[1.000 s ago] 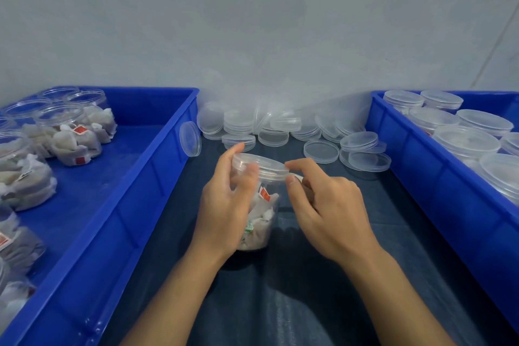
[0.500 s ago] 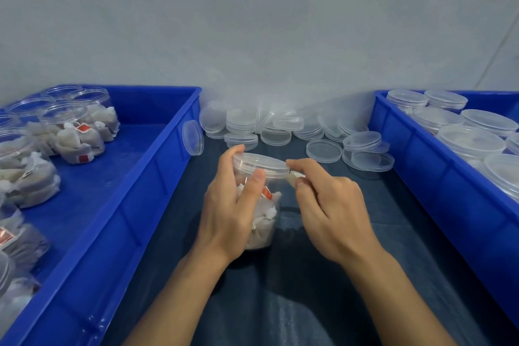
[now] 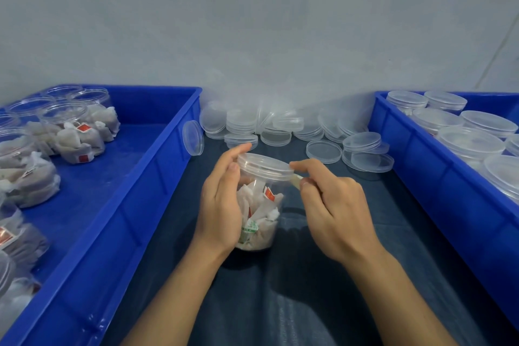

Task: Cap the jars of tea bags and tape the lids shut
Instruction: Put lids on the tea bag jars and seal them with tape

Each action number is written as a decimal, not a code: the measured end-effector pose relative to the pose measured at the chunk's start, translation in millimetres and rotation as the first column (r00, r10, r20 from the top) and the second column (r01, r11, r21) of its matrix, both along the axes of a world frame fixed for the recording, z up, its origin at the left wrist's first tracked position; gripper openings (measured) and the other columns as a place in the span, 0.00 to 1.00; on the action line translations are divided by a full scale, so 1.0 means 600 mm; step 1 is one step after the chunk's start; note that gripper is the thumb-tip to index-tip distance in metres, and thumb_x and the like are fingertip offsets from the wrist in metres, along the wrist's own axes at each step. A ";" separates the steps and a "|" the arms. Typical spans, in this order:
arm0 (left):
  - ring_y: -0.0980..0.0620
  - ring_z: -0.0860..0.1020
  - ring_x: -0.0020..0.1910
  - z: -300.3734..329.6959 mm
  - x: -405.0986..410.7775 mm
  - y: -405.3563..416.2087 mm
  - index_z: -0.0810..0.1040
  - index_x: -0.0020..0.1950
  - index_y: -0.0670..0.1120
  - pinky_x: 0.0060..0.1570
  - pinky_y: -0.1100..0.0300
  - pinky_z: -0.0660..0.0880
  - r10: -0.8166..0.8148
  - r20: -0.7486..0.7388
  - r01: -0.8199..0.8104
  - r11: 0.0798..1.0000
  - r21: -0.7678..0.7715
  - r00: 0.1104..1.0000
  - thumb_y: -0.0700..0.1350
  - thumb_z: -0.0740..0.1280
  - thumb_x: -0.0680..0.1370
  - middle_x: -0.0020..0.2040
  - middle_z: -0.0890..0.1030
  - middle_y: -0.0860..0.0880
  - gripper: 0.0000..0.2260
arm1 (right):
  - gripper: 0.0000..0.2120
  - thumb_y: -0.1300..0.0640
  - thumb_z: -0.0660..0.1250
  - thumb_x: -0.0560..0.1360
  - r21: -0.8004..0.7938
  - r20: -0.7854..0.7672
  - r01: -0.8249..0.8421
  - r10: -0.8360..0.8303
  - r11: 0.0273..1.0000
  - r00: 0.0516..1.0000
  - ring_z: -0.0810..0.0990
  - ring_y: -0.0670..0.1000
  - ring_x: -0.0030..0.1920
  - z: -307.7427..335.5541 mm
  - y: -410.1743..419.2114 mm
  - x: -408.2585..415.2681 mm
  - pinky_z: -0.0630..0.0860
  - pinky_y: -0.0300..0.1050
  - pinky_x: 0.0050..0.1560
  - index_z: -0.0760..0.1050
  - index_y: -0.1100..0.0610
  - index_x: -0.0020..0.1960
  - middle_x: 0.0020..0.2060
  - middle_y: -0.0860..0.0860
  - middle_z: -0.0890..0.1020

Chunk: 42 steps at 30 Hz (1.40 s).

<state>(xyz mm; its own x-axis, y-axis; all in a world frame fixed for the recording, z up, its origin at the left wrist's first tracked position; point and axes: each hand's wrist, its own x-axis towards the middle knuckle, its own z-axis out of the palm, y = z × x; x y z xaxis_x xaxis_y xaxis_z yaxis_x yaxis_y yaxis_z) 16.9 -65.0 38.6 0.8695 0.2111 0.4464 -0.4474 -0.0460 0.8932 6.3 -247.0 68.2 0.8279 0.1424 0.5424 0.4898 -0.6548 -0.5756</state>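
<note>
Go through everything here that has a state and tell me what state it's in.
Jar: capped, upright, held.
Lid: on the jar.
Tape: pinched beside the lid.
Left hand: grips the jar.
Right hand: pinches the tape.
Left bin jars: uncapped.
Right bin jars: capped.
Spare lids: loose, piled.

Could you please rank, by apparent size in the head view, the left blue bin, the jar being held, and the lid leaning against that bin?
1. left blue bin
2. jar
3. leaning lid

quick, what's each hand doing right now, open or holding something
Left hand: grips the jar, fingers curled round its side.
Right hand: pinches a strip of tape at the lid.
</note>
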 end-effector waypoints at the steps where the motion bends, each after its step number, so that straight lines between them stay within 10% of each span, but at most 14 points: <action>1: 0.49 0.84 0.60 0.002 0.000 0.000 0.81 0.67 0.52 0.58 0.61 0.78 -0.012 0.000 0.012 1.000 -0.025 1.000 0.47 0.54 0.86 0.60 0.86 0.50 0.18 | 0.23 0.47 0.50 0.78 0.004 0.000 -0.002 0.002 1.000 1.000 0.68 0.49 0.30 0.000 0.000 0.000 0.69 0.52 0.38 0.79 0.50 0.62 0.24 0.42 0.69; 6: 0.53 0.84 0.61 0.004 -0.001 0.000 0.80 0.69 0.49 0.58 0.63 0.77 -0.028 -0.051 0.024 0.996 -0.085 0.998 0.50 0.56 0.84 0.61 0.86 0.50 0.19 | 0.24 0.46 0.49 0.78 -0.008 -0.014 -0.010 0.010 1.000 1.000 0.68 0.49 0.30 0.001 0.000 -0.001 0.66 0.51 0.39 0.78 0.49 0.63 0.25 0.42 0.70; 11: 0.67 0.79 0.61 0.002 -0.015 -0.008 0.62 0.81 0.56 0.58 0.71 0.73 0.039 -0.078 -0.023 0.981 0.193 0.996 0.68 0.65 0.76 0.60 0.80 0.70 0.36 | 0.25 0.45 0.48 0.78 -0.047 -0.019 -0.025 0.024 0.999 1.000 0.70 0.49 0.32 0.001 -0.003 -0.001 0.68 0.52 0.39 0.77 0.48 0.66 0.26 0.41 0.70; 20: 0.57 0.83 0.59 0.006 -0.020 -0.012 0.70 0.65 0.57 0.56 0.54 0.81 0.172 -0.054 -0.155 0.961 0.229 0.984 0.66 0.74 0.70 0.63 0.78 0.57 0.29 | 0.18 0.48 0.57 0.82 -0.025 -0.099 -0.090 0.087 0.996 0.991 0.73 0.51 0.32 -0.004 -0.013 0.007 0.69 0.49 0.39 0.75 0.44 0.70 0.27 0.45 0.75; 27: 0.61 0.72 0.71 0.015 -0.026 -0.007 0.60 0.82 0.58 0.66 0.61 0.71 0.333 0.018 -0.306 0.841 0.446 0.943 0.66 0.62 0.77 0.75 0.74 0.56 0.34 | 0.18 0.47 0.58 0.84 -0.040 -0.101 -0.139 0.134 0.990 0.986 0.73 0.47 0.33 -0.003 -0.007 0.001 0.65 0.46 0.38 0.74 0.41 0.71 0.28 0.39 0.74; 42: 0.68 0.70 0.59 0.012 -0.014 0.003 0.64 0.77 0.58 0.54 0.70 0.69 0.330 0.042 -0.304 0.804 0.511 0.943 0.72 0.67 0.74 0.68 0.74 0.61 0.36 | 0.15 0.45 0.57 0.81 -0.120 0.077 -0.049 0.059 0.992 0.995 0.71 0.45 0.30 -0.005 -0.002 -0.002 0.75 0.51 0.36 0.73 0.40 0.66 0.27 0.37 0.72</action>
<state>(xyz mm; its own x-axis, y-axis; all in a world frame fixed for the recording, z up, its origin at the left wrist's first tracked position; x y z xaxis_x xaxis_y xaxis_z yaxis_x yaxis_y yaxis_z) 8.3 -63.4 45.6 0.8163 0.2356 0.5274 -0.2876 -0.6260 0.7249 5.3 -248.5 65.0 0.7720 0.2528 0.5832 0.5676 -0.6872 -0.4535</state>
